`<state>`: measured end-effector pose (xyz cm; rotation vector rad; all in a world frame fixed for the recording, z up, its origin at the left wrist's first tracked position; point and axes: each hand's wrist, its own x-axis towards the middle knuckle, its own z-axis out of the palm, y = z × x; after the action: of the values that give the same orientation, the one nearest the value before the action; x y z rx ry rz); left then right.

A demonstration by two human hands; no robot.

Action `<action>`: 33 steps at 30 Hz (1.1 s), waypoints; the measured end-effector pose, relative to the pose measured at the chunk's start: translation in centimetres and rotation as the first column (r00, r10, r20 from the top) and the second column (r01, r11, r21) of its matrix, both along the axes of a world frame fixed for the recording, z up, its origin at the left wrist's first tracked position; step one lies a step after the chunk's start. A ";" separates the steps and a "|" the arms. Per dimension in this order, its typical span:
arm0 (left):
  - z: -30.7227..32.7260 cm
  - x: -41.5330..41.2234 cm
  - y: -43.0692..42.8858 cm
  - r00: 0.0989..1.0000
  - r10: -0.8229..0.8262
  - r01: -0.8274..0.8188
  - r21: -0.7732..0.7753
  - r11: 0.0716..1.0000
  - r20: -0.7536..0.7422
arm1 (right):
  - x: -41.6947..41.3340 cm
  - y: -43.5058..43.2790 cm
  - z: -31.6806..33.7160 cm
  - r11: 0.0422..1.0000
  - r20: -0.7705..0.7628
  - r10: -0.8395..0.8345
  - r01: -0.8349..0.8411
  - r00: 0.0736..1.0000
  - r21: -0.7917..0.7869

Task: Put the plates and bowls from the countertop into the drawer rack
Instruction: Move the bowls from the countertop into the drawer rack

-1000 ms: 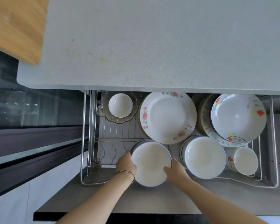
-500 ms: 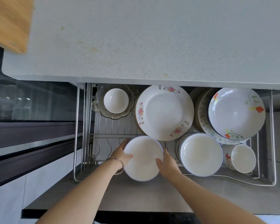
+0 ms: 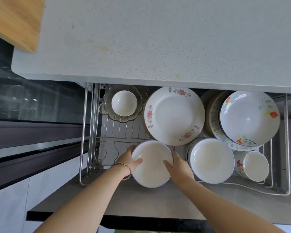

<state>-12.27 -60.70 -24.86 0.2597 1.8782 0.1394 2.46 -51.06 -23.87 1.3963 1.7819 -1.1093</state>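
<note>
Down in the open drawer, both hands are holding one plain white plate (image 3: 152, 163) over the front of the wire drawer rack (image 3: 84, 132). The left hand (image 3: 128, 159) is gripping the plate's left rim, thumb lying on the inner face, a thin bracelet (image 3: 124, 169) circling the wrist. The right hand (image 3: 180, 167) is clasping the opposite rim, thumb also resting on the plate's face. So each grip is closing on the same plate, one on either side.

Just right of the right-hand grip, a stack of white bowls (image 3: 210, 161) is sitting in the rack, and beyond that a small cup with a red pattern (image 3: 252, 165). Directly past the held plate, a large floral plate (image 3: 174, 116) is lying flat, its near edge overlapping the plate's far rim. Further right of it, a flowered bowl (image 3: 249, 118) is resting on a stack of patterned plates. Beyond the left-hand grip, a small white bowl (image 3: 124, 103) is nested in a glass dish (image 3: 107, 113). Above the drawer, the speckled counter (image 3: 158, 39) is overhanging the back of the rack, with a wooden board (image 3: 15, 21) at its left corner.
</note>
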 end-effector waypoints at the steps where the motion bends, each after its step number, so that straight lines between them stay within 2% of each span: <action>1: 0.5 -0.1 0.3 1.000 -0.014 0.014 -0.019 1.000 -0.023 | -0.2 0.3 0.4 0.998 0.021 0.037 -0.038 0.999 0.040; 3: 1.8 -0.5 0.9 0.996 0.036 -0.036 0.000 0.999 -0.085 | -0.9 1.2 1.9 0.985 0.018 0.092 -0.094 0.996 0.147; 6: 4.8 -2.3 2.0 0.965 0.211 -0.189 0.148 0.971 -0.156 | -3.2 3.4 4.9 0.972 -0.108 0.148 -0.125 0.983 0.197; 11: 11.6 -8.4 5.5 0.910 0.407 -0.344 0.394 0.852 -0.084 | -10.9 9.2 11.6 0.997 -0.295 0.043 -0.022 0.954 0.073; 14: 15.5 -13.7 8.2 0.880 0.448 -0.325 0.492 0.808 -0.155 | -17.1 12.9 16.3 0.982 -0.400 -0.178 0.134 0.899 -0.136; 20: 19.8 -22.5 12.2 0.818 0.490 -0.282 0.532 0.799 -0.302 | -30.4 16.6 23.1 0.911 -0.547 -0.406 0.279 0.732 -0.303; 23: 20.3 -24.9 13.8 0.809 0.501 -0.278 0.552 0.786 -0.306 | -36.6 18.5 24.4 0.849 -0.543 -0.526 0.363 0.655 -0.384; 27: 19.4 -27.2 14.9 0.799 0.518 -0.280 0.574 0.770 -0.306 | -42.0 21.9 24.0 0.767 -0.502 -0.641 0.450 0.581 -0.457; 33: 18.1 -28.7 15.3 0.803 0.515 -0.284 0.566 0.774 -0.301 | -45.0 24.3 21.6 0.719 -0.500 -0.695 0.514 0.517 -0.468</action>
<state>-40.95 -45.44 -6.74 0.2324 2.3134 0.9569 -42.51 -26.77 -2.23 1.6387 1.4383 -2.3895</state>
